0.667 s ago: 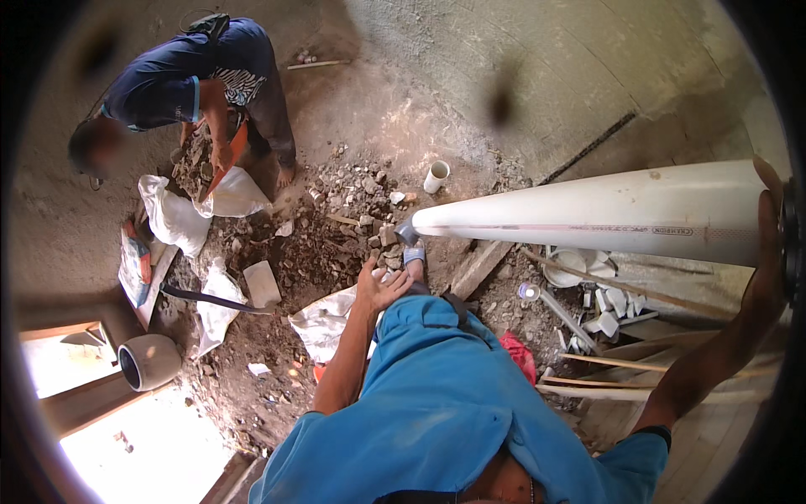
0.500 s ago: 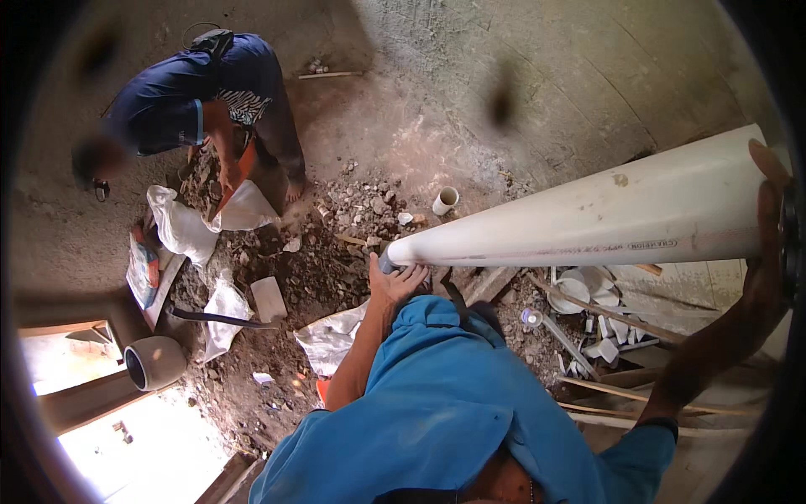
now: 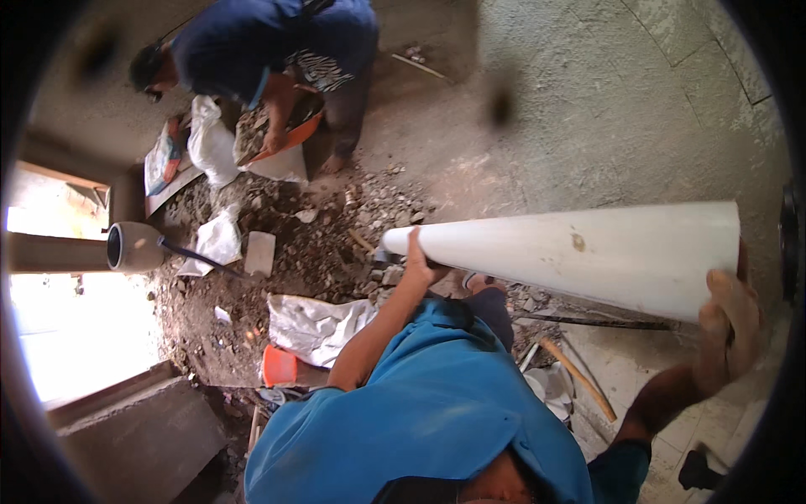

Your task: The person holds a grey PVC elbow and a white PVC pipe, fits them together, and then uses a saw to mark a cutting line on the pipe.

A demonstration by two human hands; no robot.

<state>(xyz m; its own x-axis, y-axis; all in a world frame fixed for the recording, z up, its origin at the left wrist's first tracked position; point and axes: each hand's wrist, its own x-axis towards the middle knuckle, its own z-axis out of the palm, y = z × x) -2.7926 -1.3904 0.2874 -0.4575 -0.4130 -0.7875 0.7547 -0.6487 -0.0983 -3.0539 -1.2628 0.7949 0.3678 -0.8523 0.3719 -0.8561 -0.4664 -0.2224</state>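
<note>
A long white plastic pipe (image 3: 579, 256) stretches across in front of me, its wide-looking end at the right. My left hand (image 3: 418, 262) is closed round its far, narrow-looking end, just beside a grey end piece (image 3: 388, 244). At the other end my right hand (image 3: 729, 323) grips the pipe's edge, thumb on the near side and part of the fingers hidden behind it. Rubble (image 3: 336, 252) lies beyond and below my left hand.
A co-worker (image 3: 269, 50) bends at upper left, tipping an orange tub (image 3: 294, 134) of rubble over a white sack (image 3: 281, 164). Nearby are another sack (image 3: 323, 323), an orange bucket (image 3: 279, 366), a grey-white round vessel (image 3: 134, 246) and a wooden stick (image 3: 579, 380).
The pipe's right end has swung downward in view, and my right hand has moved down with it. My left hand has shifted slightly right and up. The co-worker's tub is tilted over the sack.
</note>
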